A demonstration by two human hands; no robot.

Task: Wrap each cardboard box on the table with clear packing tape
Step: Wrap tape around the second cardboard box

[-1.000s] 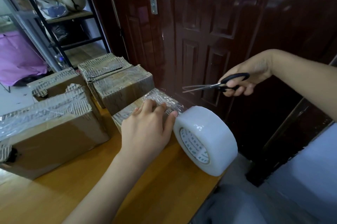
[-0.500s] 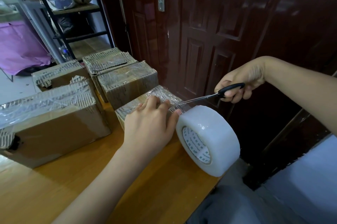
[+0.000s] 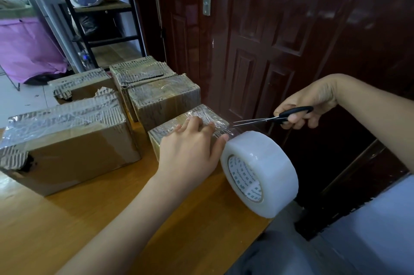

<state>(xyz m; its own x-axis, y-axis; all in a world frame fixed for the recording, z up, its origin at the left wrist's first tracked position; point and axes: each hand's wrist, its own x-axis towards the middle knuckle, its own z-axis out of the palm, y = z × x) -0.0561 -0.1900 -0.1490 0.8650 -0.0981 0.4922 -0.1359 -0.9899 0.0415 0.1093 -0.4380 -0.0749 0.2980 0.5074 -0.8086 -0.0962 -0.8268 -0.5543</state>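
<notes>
My left hand (image 3: 190, 147) presses flat on a small tape-wrapped cardboard box (image 3: 199, 115) near the table's right edge. A large roll of clear packing tape (image 3: 259, 174) hangs off the table edge beside the box, joined to it by a short stretch of tape. My right hand (image 3: 307, 104) grips black-handled scissors (image 3: 268, 119). Their slightly parted blades point left at the tape strip, just above the roll. Several more taped boxes stand behind and to the left: a big box (image 3: 67, 140), a torn box (image 3: 83, 86) and two stacked close together (image 3: 163, 95).
The wooden table (image 3: 112, 218) ends at the right close to a dark red door (image 3: 268, 39). A black metal shelf (image 3: 96, 6) with bags stands at the back left, beside a purple cloth (image 3: 26, 50). My grey-clothed lap (image 3: 291, 252) shows at the bottom right.
My right hand has brought the scissors down and left from mid-air until the blade tips reach the tape between box and roll. The left hand has stayed pressed on the small box.
</notes>
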